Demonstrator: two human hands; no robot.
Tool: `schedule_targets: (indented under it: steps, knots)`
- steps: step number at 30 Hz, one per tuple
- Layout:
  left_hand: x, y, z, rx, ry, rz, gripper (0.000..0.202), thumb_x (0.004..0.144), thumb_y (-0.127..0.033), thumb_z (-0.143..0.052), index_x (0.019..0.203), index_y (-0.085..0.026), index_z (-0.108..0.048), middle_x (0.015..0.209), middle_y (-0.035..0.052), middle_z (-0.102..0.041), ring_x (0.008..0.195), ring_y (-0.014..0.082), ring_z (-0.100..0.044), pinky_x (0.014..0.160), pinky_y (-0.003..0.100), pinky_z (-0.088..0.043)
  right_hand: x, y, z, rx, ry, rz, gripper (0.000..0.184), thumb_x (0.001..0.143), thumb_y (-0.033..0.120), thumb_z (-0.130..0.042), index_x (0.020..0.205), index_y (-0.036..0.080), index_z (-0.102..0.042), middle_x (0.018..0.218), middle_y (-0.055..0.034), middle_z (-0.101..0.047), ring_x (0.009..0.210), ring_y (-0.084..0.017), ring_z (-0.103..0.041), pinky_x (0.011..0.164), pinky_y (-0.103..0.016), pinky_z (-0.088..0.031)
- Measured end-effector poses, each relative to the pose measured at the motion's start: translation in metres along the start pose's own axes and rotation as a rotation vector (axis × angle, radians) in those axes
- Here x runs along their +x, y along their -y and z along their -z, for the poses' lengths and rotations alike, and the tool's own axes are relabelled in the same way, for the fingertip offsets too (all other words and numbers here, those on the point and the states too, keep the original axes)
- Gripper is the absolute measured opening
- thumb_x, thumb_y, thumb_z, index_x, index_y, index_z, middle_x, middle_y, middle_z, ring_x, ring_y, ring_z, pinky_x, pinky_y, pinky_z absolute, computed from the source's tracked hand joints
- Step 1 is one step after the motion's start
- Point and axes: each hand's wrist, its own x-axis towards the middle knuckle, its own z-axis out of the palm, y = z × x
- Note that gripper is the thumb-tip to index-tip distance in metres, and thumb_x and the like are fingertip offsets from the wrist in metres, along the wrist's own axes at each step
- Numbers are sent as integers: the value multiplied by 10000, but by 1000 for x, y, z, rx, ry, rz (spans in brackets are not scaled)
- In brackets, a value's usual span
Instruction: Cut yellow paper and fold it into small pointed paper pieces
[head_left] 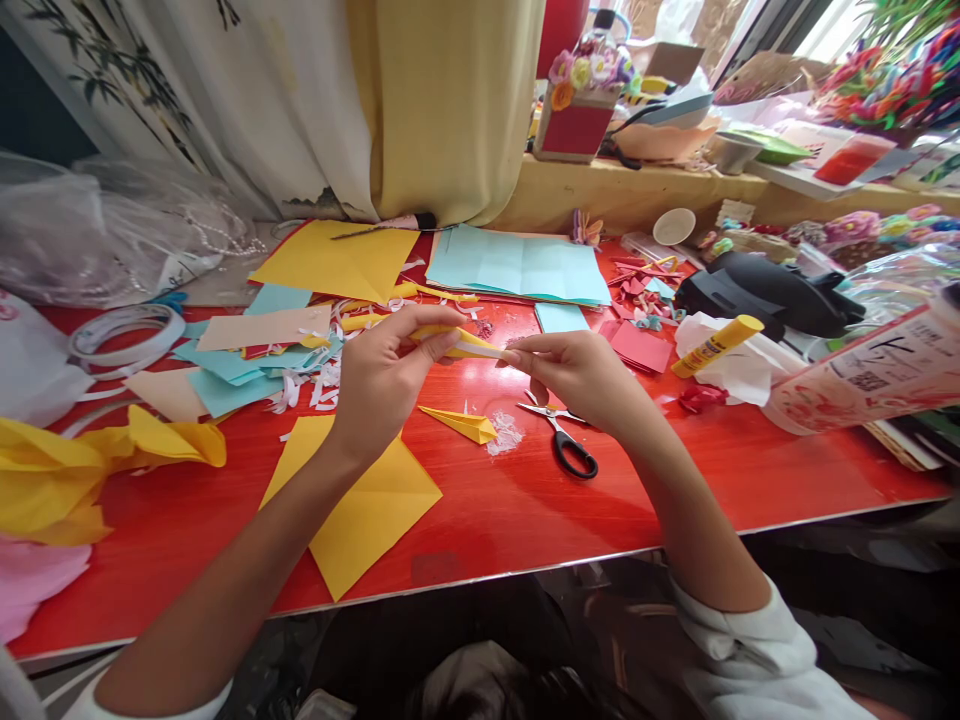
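Now both hands pinch the folded yellow paper [465, 343] — left hand [386, 375], right hand [577, 372] (scissors [564, 432] just below).

Red bench [637, 520]. Yellow paper strip [469, 343], yellow square sheet [360, 510], pale blue creased sheets [517, 265]. Black-handled scissors [559, 428]. Yellow glue stick [716, 346], orange cap. White curtain [225, 100], dark bamboo print.

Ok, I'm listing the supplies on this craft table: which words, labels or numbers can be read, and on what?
No text reads clearly.
The printed packet at the right edge: dark characters and a square code, too blurred to read.
The glue stick: label too small to read.
The folded yellow paper pinched by the left hand and right hand: no print.
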Motion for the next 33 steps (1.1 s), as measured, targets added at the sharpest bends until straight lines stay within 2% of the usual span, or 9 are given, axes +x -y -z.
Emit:
schedule_targets:
  steps: [7, 10, 13, 16, 19, 23, 25, 30, 33]
  knots:
    - [2, 6, 1, -46, 27, 14, 131, 821, -204, -591, 931, -212, -661, 938, 1, -653, 802, 120, -638, 733, 255, -576, 0, 1, 0, 15, -15, 15, 299, 852, 382, -536, 867, 148, -722, 461, 24, -497, 442, -74, -421, 479, -228, -304]
    - [6, 9, 6, 49, 98, -16, 204, 837, -228, -576, 1032, -234, -634, 1012, 12, -646, 832, 133, -633, 746, 277, -557, 0, 0, -2, -42, -57, 39, 284, 860, 357, -524, 847, 154, -721, 464, 25, -484, 426, -68, -398, 464, -225, -288]
    - [9, 8, 11, 325, 171, -166, 249, 838, -229, -579, 1084, -237, -618, 1092, 36, -633, 983, 175, -589, 886, 343, -482, 0, 0, -6, -228, -155, 80, 284, 874, 341, -508, 818, 164, -723, 488, 7, -521, 444, -77, -401, 477, -235, -272]
    - [9, 8, 13, 592, 213, -376, 256, 810, -295, -620, 1057, -229, -630, 1135, 57, -625, 1103, 239, -511, 981, 435, -368, -1, 0, -12, -421, -205, 205, 285, 898, 340, -481, 867, 192, -723, 607, -20, -623, 509, -92, -451, 513, -246, -265]
    - [6, 12, 11, 726, 276, -483, 158, 827, -312, -589, 965, -264, -649, 950, 27, -686, 1052, 256, -531, 969, 477, -319, -3, 0, -18, -569, -191, 313, 355, 931, 404, -412, 899, 217, -712, 686, -33, -669, 558, -108, -492, 515, -254, -236]
    - [2, 19, 9, 716, 276, -472, 146, 860, -272, -524, 800, -273, -657, 720, -3, -673, 867, 229, -578, 910, 457, -328, -5, -1, -22, -694, -173, 342, 392, 942, 449, -366, 932, 233, -693, 692, -29, -677, 529, -103, -469, 499, -262, -182]
    - [2, 20, 8, 711, 263, -472, 176, 868, -266, -505, 776, -266, -655, 691, -5, -666, 819, 220, -579, 886, 446, -335, -4, -1, -23, -731, -174, 348, 401, 945, 459, -352, 929, 237, -685, 679, -25, -671, 508, -95, -448, 499, -266, -165]
    - [0, 19, 5, 812, 286, -569, 170, 877, -278, -496, 830, -250, -657, 757, 15, -676, 885, 232, -577, 854, 421, -351, -3, -3, -24, -798, -196, 394, 429, 964, 429, -310, 859, 226, -673, 603, -15, -639, 484, -92, -418, 497, -272, -144]
    - [-2, 21, 3, 801, 265, -594, 209, 879, -254, -494, 743, -228, -650, 651, 14, -639, 773, 208, -574, 806, 388, -380, -3, -3, -24, -800, -186, 402, 428, 962, 431, -317, 848, 220, -671, 595, -20, -632, 483, -91, -420, 500, -277, -142]
